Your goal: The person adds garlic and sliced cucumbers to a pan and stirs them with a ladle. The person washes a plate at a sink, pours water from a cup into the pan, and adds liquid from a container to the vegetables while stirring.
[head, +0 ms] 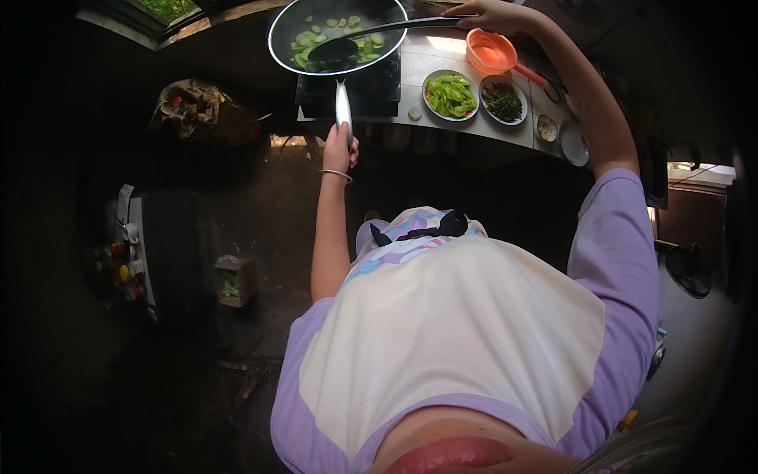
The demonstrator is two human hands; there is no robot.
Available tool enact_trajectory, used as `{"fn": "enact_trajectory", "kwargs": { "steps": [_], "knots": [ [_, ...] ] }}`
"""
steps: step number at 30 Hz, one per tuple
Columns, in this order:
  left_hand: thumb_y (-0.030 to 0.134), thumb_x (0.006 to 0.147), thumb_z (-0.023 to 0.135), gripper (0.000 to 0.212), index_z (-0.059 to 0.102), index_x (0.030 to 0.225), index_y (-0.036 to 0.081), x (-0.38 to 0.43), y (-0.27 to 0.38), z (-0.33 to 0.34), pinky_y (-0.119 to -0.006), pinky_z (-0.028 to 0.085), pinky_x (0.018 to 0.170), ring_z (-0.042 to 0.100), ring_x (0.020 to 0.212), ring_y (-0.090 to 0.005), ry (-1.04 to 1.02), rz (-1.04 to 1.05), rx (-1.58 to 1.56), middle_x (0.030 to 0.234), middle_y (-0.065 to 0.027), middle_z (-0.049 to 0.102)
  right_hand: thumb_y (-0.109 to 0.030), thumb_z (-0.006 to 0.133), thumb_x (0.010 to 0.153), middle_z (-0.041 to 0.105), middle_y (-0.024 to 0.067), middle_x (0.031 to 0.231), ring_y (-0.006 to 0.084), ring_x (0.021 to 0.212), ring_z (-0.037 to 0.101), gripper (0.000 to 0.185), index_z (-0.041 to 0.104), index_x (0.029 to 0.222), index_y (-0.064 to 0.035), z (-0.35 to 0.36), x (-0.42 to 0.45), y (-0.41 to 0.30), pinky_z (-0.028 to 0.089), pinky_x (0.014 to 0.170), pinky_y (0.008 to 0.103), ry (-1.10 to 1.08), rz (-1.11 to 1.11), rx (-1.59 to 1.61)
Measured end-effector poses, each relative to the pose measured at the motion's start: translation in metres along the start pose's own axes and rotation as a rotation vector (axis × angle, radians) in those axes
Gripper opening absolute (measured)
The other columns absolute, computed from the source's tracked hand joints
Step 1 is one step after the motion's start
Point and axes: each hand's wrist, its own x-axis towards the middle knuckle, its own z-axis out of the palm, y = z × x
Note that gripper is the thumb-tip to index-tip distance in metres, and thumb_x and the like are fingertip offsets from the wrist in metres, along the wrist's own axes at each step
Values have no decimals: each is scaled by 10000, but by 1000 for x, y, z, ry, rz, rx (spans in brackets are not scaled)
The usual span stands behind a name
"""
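My left hand [340, 149] grips the handle of a frying pan [343, 106], which sits over a black cooktop [349, 98]. Green vegetable slices [372, 46] lie in the pan. At the top, my right hand [488, 15] holds the far end of a long black spatula or ladle [414, 22]; its broad black head is down among the slices. Below my right hand, an orange plastic dipper [491, 52] stands on the tiled counter. A plate of light green sliced vegetable [451, 96] and a plate of darker chopped greens [503, 102] are beside it.
Along the counter's right part are a small bowl [546, 128] and a pale bowl [573, 142]. A small round pale item [414, 113] lies near the counter's front edge. A crumpled bag [192, 106] is left of the cooktop, and a cardboard box [235, 281] stands lower left.
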Motion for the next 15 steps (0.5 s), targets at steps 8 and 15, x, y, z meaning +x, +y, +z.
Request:
{"fn": "enact_trajectory", "kwargs": {
  "steps": [8,15],
  "knots": [
    [335,937,405,255,439,1014,95,-1,2,-2,-215,263,307,355,338,-80,5,-12,9,547,1,442,-334,541,860,585,129,1155,222,1017,573,454,490,1261,-127,1,14,-1,439,884,317,215,355,126],
    [324,935,400,242,445,1001,96,-2,6,5,-214,263,316,350,336,-78,-6,-18,20,547,1,441,-256,539,854,615,141,1063,298,914,601,399,512,1235,-142,13,39,-10,471,790,375,140,-38,-137]
  ]
}}
